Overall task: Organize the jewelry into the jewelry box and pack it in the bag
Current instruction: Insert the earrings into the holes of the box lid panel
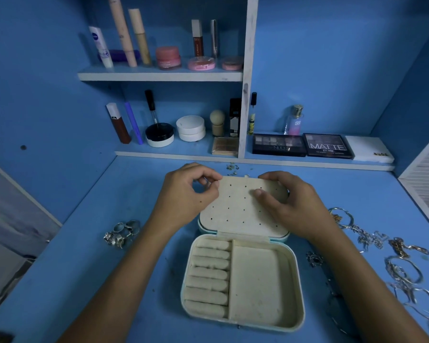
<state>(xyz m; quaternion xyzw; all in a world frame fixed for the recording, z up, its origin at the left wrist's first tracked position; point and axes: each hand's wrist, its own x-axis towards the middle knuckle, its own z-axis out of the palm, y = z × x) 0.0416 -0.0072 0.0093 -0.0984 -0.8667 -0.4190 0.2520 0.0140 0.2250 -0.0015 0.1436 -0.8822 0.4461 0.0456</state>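
Head view, reading from the table's left edge: I see a heap of silver rings [122, 233] lying well apart from the hands. My left hand [188, 196] sits at the upper left corner of the jewelry box's lid [243, 206], thumb and forefinger pinched narrow on something small and silvery against the lid's perforated panel; I cannot tell what it is. The jewelry box [243, 280] lies open in the middle of the table [84, 243], its base nearest me with padded ring rolls on the left and a bare compartment on the right. My right hand [290, 201] grips the lid's far right corner, thumb pressed on the panel and fingers curled over the top edge. Just beyond the lid lie a few small earrings [232, 168]. Toward the right edge, bracelets and chains [391, 256] are spread out, clear of both hands.
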